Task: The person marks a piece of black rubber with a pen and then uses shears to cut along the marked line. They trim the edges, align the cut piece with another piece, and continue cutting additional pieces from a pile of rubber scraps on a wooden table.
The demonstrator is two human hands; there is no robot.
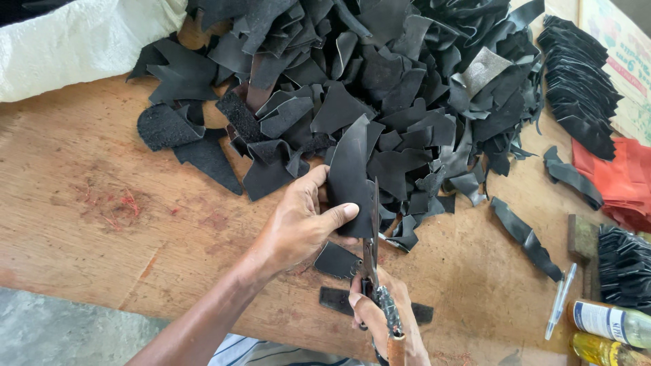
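My left hand [298, 224] grips a curved piece of black leather [349, 169], held upright over the wooden table [81, 196]. My right hand [383, 322] holds a pair of scissors [373, 257] whose blades run up along the right edge of that piece. A small black offcut [337, 261] lies under the hands, and a flat black strip [336, 300] sits near the table's front edge.
A big heap of black leather scraps [380, 81] covers the far half of the table. A neat stack of cut black pieces [580, 81] and red pieces [614, 179] lie at right, with a pen [560, 301] and two bottles [610, 325]. A white sack [81, 41] sits far left.
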